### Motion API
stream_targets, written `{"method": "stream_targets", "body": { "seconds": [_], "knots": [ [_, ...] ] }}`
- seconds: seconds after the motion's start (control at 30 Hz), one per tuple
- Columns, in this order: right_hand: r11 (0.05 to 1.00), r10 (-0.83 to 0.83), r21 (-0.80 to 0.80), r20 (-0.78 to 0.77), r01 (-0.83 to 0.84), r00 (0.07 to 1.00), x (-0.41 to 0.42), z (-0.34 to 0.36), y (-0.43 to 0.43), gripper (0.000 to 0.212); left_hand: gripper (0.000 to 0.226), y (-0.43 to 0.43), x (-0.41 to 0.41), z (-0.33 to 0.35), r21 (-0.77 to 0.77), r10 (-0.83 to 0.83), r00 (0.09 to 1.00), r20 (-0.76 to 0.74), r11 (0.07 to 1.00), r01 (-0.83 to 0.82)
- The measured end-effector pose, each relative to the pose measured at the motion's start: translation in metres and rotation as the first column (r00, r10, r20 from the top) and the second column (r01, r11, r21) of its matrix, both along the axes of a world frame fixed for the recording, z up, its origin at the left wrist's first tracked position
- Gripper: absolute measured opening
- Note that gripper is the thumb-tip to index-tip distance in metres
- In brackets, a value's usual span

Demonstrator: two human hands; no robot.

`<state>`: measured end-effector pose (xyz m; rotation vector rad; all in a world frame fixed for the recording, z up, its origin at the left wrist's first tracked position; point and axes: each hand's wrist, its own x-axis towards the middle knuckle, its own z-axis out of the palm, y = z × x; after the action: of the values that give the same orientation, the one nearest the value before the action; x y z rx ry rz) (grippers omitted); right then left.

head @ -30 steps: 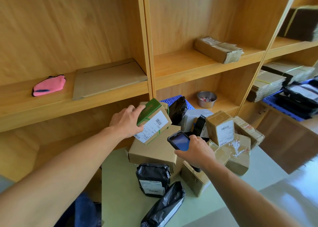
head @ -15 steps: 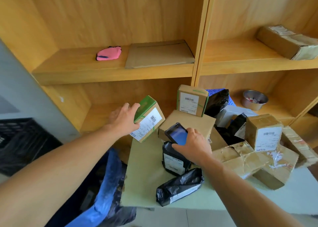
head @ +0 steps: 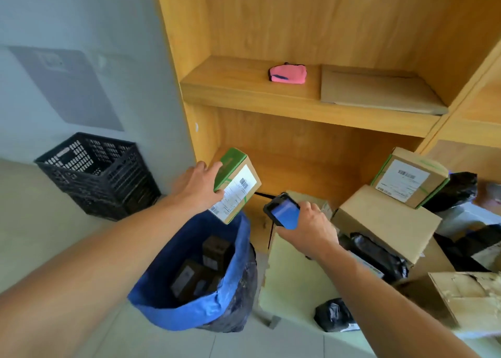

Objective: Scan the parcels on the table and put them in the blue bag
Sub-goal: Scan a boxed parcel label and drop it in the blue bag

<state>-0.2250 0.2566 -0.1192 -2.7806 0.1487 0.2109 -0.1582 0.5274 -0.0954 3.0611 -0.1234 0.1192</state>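
Green-topped labelled parcel (head: 235, 185) now over blue bag (head: 176, 309)

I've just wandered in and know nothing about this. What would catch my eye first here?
First, the left hand holding a green-topped box with a white barcode label over the open blue bag, which already holds a few dark parcels. Beside it, the right hand grips a handheld scanner with a glowing blue screen. To the right, brown boxes and black mailers crowd the table.
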Motion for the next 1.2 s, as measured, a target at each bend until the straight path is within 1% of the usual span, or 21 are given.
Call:
{"method": "stream_targets", "body": {
  "seconds": [0.13, 0.23, 0.33, 0.43, 0.63, 0.83, 0.97, 1.07, 1.2],
  "knots": [
    [0.999, 0.045, -0.018, -0.003, -0.045, 0.999, 0.009, -0.002, 0.075, 0.086, 0.072, 0.089, -0.005, -0.013, -0.029, 0.088, 0.996, -0.009, 0.996, -0.088],
    [0.996, 0.080, -0.041, -0.012, -0.080, 0.997, 0.019, -0.004, 0.128, 0.088, 0.075, 0.145, -0.006, -0.023, -0.051, 0.154, 0.987, -0.046, 0.986, -0.156],
    [0.993, 0.105, -0.051, -0.022, -0.106, 0.994, 0.028, -0.005, 0.171, 0.090, 0.076, 0.185, -0.007, -0.030, -0.073, 0.208, 0.976, -0.070, 0.974, -0.213],
    [0.990, 0.124, -0.067, -0.020, -0.125, 0.992, 0.036, -0.007, 0.199, 0.088, 0.076, 0.210, -0.009, -0.040, -0.082, 0.230, 0.971, -0.072, 0.969, -0.235],
    [0.984, 0.169, -0.058, -0.029, -0.170, 0.985, 0.049, -0.024, 0.228, 0.090, 0.074, 0.240, -0.013, -0.063, -0.093, 0.279, 0.956, -0.096, 0.953, -0.287],
    [0.974, 0.220, -0.040, -0.071, -0.223, 0.973, 0.073, -0.039, 0.238, 0.087, 0.076, 0.248, -0.015, -0.074, -0.082, 0.318, 0.939, -0.133, 0.940, -0.330],
    [0.965, 0.259, -0.025, -0.104, -0.263, 0.960, 0.087, -0.055, 0.251, 0.089, 0.074, 0.248, -0.012, -0.091, -0.078, 0.346, 0.924, -0.163, 0.929, -0.362],
    [0.968, 0.248, -0.007, -0.134, -0.251, 0.960, 0.096, -0.071, 0.257, 0.088, 0.073, 0.246, -0.008, -0.109, -0.059, 0.326, 0.929, -0.174, 0.939, -0.340],
    [0.977, 0.214, 0.040, -0.125, -0.211, 0.969, 0.108, -0.094, 0.262, 0.089, 0.074, 0.247, 0.009, -0.137, -0.069, 0.251, 0.945, -0.208, 0.960, -0.270]
  ]
}}
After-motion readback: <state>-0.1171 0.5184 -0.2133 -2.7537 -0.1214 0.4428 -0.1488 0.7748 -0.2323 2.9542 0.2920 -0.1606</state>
